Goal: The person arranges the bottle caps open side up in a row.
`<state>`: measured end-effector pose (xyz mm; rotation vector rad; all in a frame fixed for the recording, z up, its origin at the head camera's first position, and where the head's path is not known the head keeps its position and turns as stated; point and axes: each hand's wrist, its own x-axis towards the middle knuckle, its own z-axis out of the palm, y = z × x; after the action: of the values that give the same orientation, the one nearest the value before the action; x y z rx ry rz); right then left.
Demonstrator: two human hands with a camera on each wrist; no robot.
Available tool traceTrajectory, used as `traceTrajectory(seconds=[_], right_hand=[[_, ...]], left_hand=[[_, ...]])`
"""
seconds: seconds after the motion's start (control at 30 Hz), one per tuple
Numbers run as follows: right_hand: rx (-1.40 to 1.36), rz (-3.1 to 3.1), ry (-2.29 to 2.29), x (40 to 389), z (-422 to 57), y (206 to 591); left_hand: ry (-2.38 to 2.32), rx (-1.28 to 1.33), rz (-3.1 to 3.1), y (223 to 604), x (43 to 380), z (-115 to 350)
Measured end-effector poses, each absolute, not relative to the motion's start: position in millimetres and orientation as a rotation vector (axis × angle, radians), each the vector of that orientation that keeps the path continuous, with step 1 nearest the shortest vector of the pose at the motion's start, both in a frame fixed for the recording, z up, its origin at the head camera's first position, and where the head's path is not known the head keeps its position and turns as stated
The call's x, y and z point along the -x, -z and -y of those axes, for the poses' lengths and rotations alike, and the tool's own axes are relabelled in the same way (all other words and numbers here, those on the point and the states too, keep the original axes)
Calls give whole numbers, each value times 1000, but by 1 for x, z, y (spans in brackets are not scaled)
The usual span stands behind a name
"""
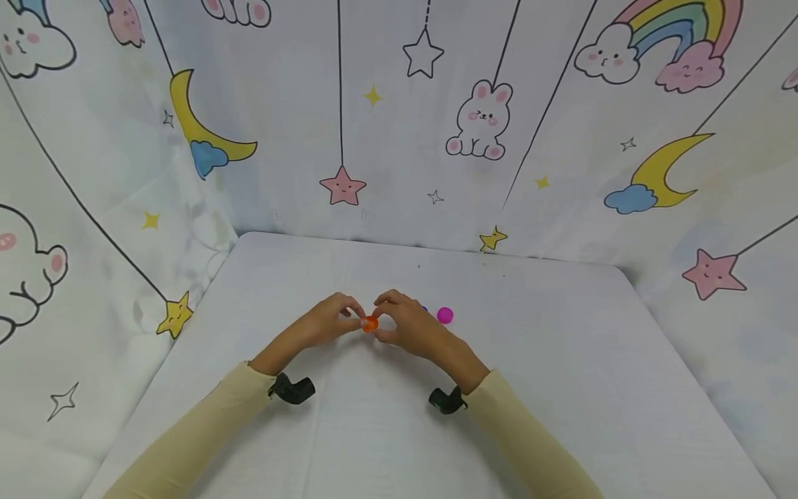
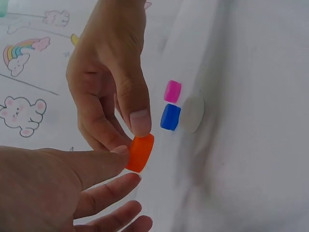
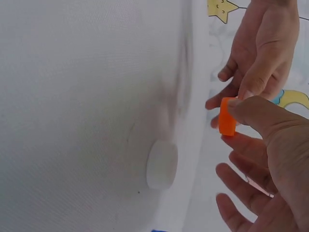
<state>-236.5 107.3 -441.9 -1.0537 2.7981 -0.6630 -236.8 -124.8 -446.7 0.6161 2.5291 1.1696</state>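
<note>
Both hands meet over the white table around a small round orange cap (image 1: 370, 324), held close above the surface. My left hand (image 1: 325, 320) has its thumb against the cap's near side and the index finger curled around below, seen in the left wrist view. My right hand (image 3: 289, 154) pinches the same cap between thumb and index finger, with its other fingers spread loosely. Behind the right hand lie a pink cap (image 1: 445, 315) and a blue cap (image 2: 170, 117), the blue one mostly hidden in the head view. Beside them sits a white cap (image 3: 162, 164).
The white table (image 1: 548, 388) meets a printed cloth backdrop (image 1: 399, 138) with moons, stars and rabbits along its back and sides. A black wrist camera (image 1: 294, 389) sits by the left cuff and another black wrist camera (image 1: 445, 400) by the right.
</note>
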Motion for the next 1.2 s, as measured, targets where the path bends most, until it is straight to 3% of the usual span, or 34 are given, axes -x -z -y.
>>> traceTrajectory(seconds=[0.53, 1.2], right_hand=[[1007, -2799, 435, 245, -100, 458], [1020, -2825, 378, 244, -95, 463]], left_hand=[[-628, -727, -2959, 460, 224, 104], [-570, -767, -3038, 468, 221, 104]])
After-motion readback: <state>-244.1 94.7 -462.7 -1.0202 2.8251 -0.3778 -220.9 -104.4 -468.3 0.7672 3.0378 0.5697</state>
